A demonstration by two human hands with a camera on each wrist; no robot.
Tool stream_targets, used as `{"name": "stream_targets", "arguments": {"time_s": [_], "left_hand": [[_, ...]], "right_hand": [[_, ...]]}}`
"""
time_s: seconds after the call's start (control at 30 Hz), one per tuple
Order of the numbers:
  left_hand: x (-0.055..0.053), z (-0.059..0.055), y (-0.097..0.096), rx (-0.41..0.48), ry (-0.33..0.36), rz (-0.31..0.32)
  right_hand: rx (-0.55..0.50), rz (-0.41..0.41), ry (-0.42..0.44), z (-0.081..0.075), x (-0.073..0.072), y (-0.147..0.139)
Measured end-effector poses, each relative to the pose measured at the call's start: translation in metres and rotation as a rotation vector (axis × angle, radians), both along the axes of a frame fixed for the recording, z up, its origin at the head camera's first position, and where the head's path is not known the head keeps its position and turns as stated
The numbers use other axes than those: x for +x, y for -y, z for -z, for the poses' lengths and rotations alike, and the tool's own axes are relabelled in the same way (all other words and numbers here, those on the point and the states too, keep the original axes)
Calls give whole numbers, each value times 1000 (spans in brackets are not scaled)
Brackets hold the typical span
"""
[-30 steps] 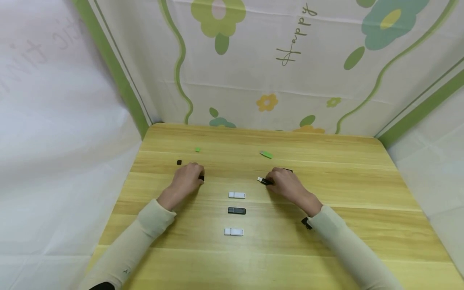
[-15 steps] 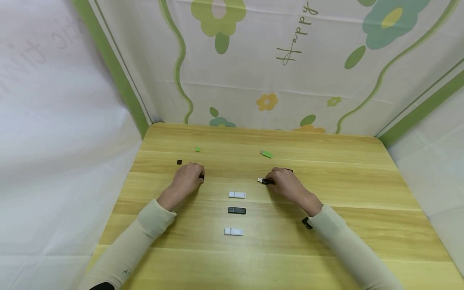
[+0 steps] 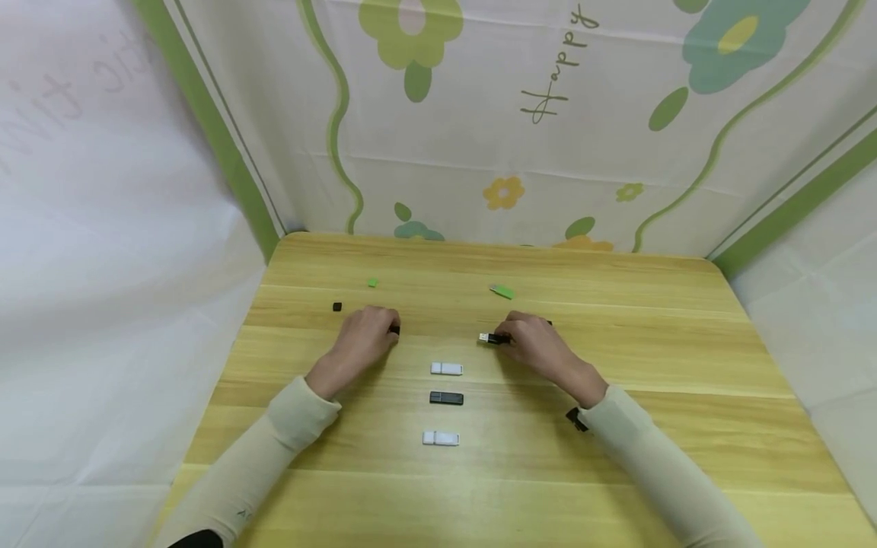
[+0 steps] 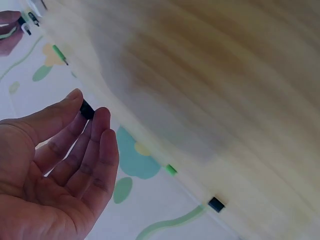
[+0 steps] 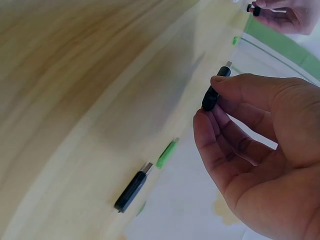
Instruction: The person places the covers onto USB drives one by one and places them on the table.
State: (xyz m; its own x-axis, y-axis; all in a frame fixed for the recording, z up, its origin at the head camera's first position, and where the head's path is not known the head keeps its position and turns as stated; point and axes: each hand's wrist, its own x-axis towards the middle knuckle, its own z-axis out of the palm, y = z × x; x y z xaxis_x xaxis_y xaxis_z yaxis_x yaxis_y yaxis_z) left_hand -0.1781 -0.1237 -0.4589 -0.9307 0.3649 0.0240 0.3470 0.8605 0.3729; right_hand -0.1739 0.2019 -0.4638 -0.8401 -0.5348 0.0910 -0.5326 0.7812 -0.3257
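Between thumb and fingertips my left hand (image 3: 365, 339) pinches a small black USB cap (image 4: 87, 110), held just above the table. My right hand (image 3: 537, 344) pinches a black USB flash drive (image 5: 216, 90) by its body, and its bare metal plug points left toward the other hand. A gap of table lies between the cap and the plug. Beyond the right hand lies an uncapped green USB flash drive (image 3: 503, 291). Another uncapped black USB flash drive (image 5: 132, 192) lies near it, mostly hidden by the hand in the head view.
Left of centre lie a loose black cap (image 3: 337, 307) and a green cap (image 3: 373, 282). In front, a white capped drive (image 3: 447, 368), a black one (image 3: 447, 398) and another white one (image 3: 441, 438) form a column. A dark object (image 3: 576, 419) shows by the right sleeve.
My left hand has moved right with the black cap. The right hand has shifted slightly left and away from me, turning the flash drive's plug straighter toward the left.
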Motion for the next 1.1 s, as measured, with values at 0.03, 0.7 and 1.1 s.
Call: {"name": "stream_targets", "arguments": {"time_s": [0.03,0.7,1.1], "left_hand": [[0,0,-2,2,-2,5],[1,-18,-41,68,-1,45],[2,-21,-55,91,-17,75]], "right_hand": [[2,-4,-7,-1,0,2],[-33,-61,-47,-17,-2,32],[-53,-83,-58,-20,-2,46]]}}
